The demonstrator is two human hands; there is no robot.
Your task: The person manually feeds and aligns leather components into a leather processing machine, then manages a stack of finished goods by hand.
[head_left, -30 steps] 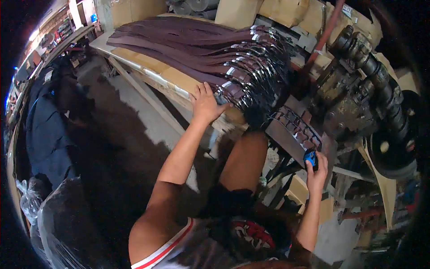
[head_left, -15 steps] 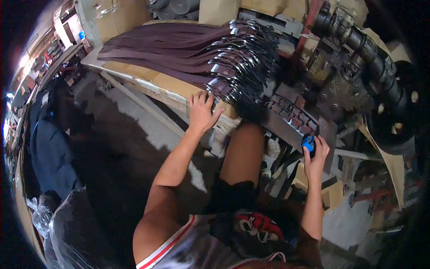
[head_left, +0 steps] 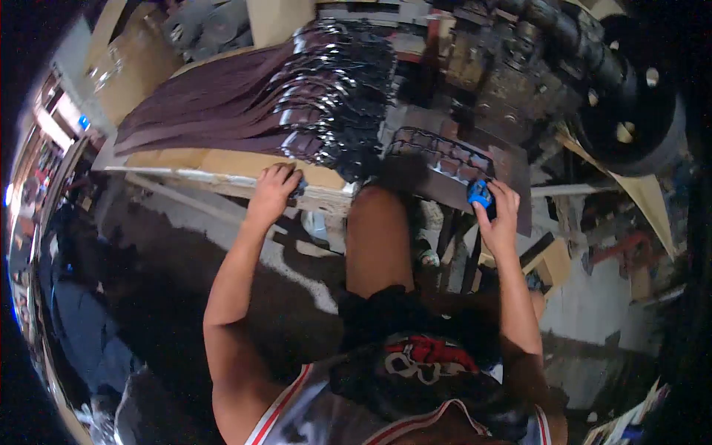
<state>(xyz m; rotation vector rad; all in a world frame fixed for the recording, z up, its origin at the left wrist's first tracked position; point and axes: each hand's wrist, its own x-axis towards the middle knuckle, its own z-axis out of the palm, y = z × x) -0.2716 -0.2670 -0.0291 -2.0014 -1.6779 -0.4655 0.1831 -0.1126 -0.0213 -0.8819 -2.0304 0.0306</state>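
My left hand point(head_left: 273, 194) is at the front edge of a cardboard-topped bench point(head_left: 215, 160), fingers bent and drawn together. A small dark thing shows beside its fingertips, too hidden to name. My right hand point(head_left: 501, 216) is closed around a small blue-and-black object point(head_left: 480, 194), with the thumb against its near side. That object is at the right end of a dark metal plate point(head_left: 423, 178) bearing a row of framed, reddish-brown sections point(head_left: 449, 165). Long dark brown belt-like straps point(head_left: 215, 96) lie heaped on the bench, their shiny black ends point(head_left: 334, 96) pointing right.
A greasy machine point(head_left: 512, 81) with a thick shaft and a large dark wheel point(head_left: 630, 111) stands at the back right. My bare knee point(head_left: 378, 211) is between the bench and the plate. An open cardboard box point(head_left: 549, 267) sits low on the right.
The view has shifted, so the bench and straps appear farther left. My left hand's fingers have drawn in from a spread pose. My right hand still has the blue-and-black object.
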